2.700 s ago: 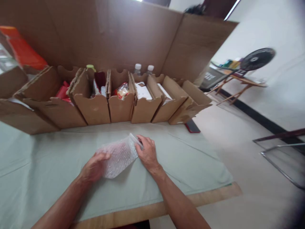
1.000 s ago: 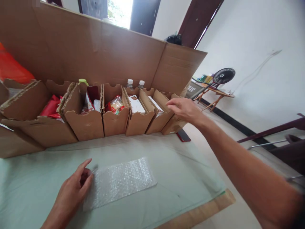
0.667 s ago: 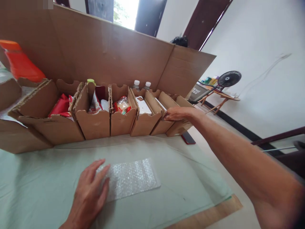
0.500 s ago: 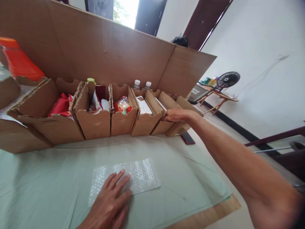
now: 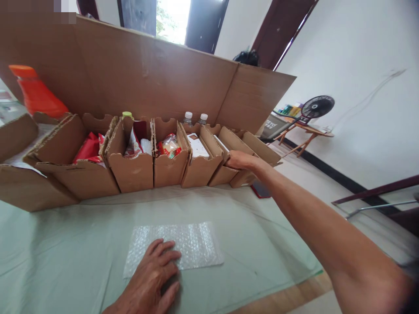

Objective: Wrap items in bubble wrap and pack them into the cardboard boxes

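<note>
A sheet or pouch of clear bubble wrap (image 5: 199,244) lies flat on the green cloth. My left hand (image 5: 157,268) rests over its near left part, fingers spread and slightly bent. My right arm stretches forward, and my right hand (image 5: 239,160) is inside a cardboard bin (image 5: 222,176) near the right end of the row. Its fingers are hidden by the bin wall, so what they touch cannot be seen. A thin white item (image 5: 220,142) shows in that bin, just left of the hand. The bin to its left holds a white box (image 5: 198,147).
Other bins hold a red packet (image 5: 87,147), a wrapped snack (image 5: 170,146) and bubble wrap. Behind them stand an orange bottle (image 5: 41,93), clear bottles (image 5: 187,117) and a tall cardboard panel (image 5: 147,74). A dark phone-like object (image 5: 261,190) lies beyond the bins' right end.
My right hand sits slightly deeper in the bin. The fingers of my left hand have bent a little on the bubble wrap. The whole view has shifted slightly.
</note>
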The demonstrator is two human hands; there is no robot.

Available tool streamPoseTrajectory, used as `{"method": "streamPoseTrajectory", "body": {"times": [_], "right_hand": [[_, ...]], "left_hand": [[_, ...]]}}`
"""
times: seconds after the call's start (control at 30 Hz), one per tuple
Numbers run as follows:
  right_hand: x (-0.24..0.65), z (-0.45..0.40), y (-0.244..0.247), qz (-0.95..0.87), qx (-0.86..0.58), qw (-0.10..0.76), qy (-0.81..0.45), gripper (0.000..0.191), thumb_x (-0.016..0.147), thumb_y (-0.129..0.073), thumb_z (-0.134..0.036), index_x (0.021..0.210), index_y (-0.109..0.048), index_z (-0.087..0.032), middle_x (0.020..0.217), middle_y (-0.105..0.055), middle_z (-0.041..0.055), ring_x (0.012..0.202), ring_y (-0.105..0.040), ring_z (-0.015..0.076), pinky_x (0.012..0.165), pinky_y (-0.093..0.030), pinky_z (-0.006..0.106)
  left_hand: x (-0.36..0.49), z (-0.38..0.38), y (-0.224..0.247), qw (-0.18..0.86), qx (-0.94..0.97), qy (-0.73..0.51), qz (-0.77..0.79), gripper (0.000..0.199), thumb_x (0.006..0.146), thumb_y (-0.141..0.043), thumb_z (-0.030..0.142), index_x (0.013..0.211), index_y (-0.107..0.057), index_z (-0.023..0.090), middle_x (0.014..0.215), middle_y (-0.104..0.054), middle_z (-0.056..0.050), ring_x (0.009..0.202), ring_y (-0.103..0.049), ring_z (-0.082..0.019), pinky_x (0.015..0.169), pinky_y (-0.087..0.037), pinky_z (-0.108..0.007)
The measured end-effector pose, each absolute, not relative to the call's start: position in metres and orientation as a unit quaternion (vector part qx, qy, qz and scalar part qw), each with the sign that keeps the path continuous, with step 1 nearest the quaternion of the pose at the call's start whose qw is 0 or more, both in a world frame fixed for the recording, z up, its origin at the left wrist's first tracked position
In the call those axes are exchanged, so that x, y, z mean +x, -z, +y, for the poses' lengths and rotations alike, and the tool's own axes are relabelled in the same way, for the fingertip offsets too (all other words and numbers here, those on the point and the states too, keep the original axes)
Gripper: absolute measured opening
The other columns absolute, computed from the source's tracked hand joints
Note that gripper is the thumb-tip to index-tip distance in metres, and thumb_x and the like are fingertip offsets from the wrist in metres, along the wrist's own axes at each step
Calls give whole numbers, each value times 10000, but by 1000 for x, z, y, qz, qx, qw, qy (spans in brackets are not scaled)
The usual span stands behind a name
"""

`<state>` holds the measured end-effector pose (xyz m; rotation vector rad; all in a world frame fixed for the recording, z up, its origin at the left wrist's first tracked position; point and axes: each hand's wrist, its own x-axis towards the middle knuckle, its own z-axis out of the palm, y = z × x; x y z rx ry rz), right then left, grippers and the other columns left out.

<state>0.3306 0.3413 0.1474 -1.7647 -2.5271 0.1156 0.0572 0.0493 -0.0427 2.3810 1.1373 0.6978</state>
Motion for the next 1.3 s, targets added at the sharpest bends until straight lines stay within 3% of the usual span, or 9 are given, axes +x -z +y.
{"method": "streamPoseTrajectory", "body": {"times": [0.17,0.3,0.43,0.57,0.67,0.83,1.03,1.13,1.3], "right_hand": [[350,297,-198,-761,-641,91,38,233,934,-562,-233,838,-764,-167,775,-730,99,772,-661,233,696,-438,328],[369,226,-221,-719,-609,320,98,300,1003,-486,-375,1049,-728,-203,926,-732,112,873,-656,253,783,-483,379],[350,162,-179,-711,-518,473,-46,273,965,-578,-445,1109,-705,-252,914,-735,47,842,-671,217,817,-536,383],[289,122,-100,-733,-461,477,-150,283,956,-607,-395,1214,-662,-294,1134,-728,55,995,-692,240,898,-562,422],[245,98,-48,-804,-386,428,-148,259,940,-618,-309,1192,-679,-324,1176,-727,66,1076,-687,280,947,-541,488],[228,81,-19,-833,-344,392,-185,266,923,-633,-250,1171,-675,-336,1287,-691,79,1139,-677,300,981,-506,535],[228,91,-34,-759,-404,372,-350,280,935,-641,-420,1202,-670,-341,1379,-643,56,1292,-591,291,1091,-458,507],[215,98,-32,-712,-412,371,-431,273,980,-544,-442,1172,-693,-317,1326,-671,56,1262,-607,262,1059,-484,462],[198,105,-29,-717,-393,343,-462,340,854,-668,-427,1147,-715,-262,1372,-648,84,1226,-621,270,958,-540,400]], "left_hand": [[54,50,31,218,855,-247,400,215,737,-639,163,924,-725,224,1221,-750,-110,1247,-616,-375,1113,-416,-629],[49,45,36,237,809,-350,408,205,845,-620,184,1007,-727,249,1244,-735,-105,1286,-589,-345,1111,-420,-592],[43,46,28,403,688,-434,419,171,946,-600,308,1028,-740,254,1176,-750,-99,1161,-663,-289,1028,-495,-489],[42,52,13,633,507,-461,360,432,868,-740,468,1242,-698,254,1271,-718,-121,1164,-672,-291,1005,-511,-452],[42,59,11,703,353,-544,290,647,756,-837,527,1303,-657,233,1283,-711,-135,1146,-679,-296,933,-539,-407],[34,67,12,677,220,-621,327,409,737,-865,402,1040,-728,164,1072,-771,-104,966,-716,-250,829,-543,-354],[35,65,13,675,244,-617,323,424,703,-875,361,1050,-743,157,998,-789,-85,932,-731,-237,886,-526,-346],[35,63,12,696,254,-601,299,424,706,-850,359,1065,-753,156,1043,-788,-95,998,-728,-266,896,-521,-346],[34,63,12,754,260,-549,250,434,755,-749,454,1035,-763,122,1104,-774,-157,1194,-659,-380,1016,-487,-465]]}}
